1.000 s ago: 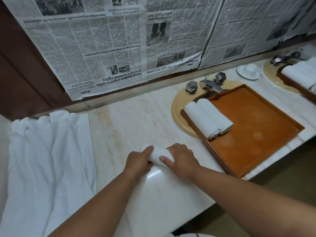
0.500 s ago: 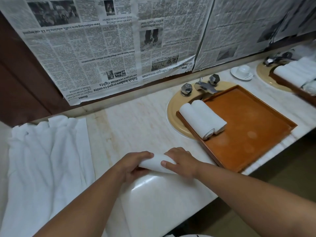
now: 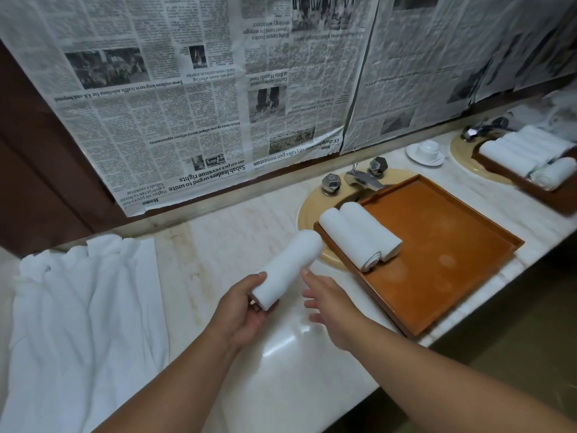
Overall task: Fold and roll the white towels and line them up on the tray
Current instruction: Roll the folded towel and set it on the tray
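Left hand (image 3: 242, 310) has its fingers wrapped round the near end of a freshly rolled towel (image 3: 288, 267), a fluffy white cylinder held up off the glossy marble counter (image 3: 224, 245) and tilted toward the tray (image 3: 443, 254). Right hand (image 3: 334, 307) is just beside it, fingers relaxed, holding nothing. Two tight rolls (image 3: 359, 235) already lie touching at the smooth orange-brown wooden tray's left edge. Loose crumpled terry towels (image 3: 81, 323) sit far left.

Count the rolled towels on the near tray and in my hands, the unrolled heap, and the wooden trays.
Rolled towels on the near tray: 2
Rolled towel held in the left hand: 1
Heap of unrolled towels: 1
Wooden trays: 2, the near tray and the far tray
Total: 6
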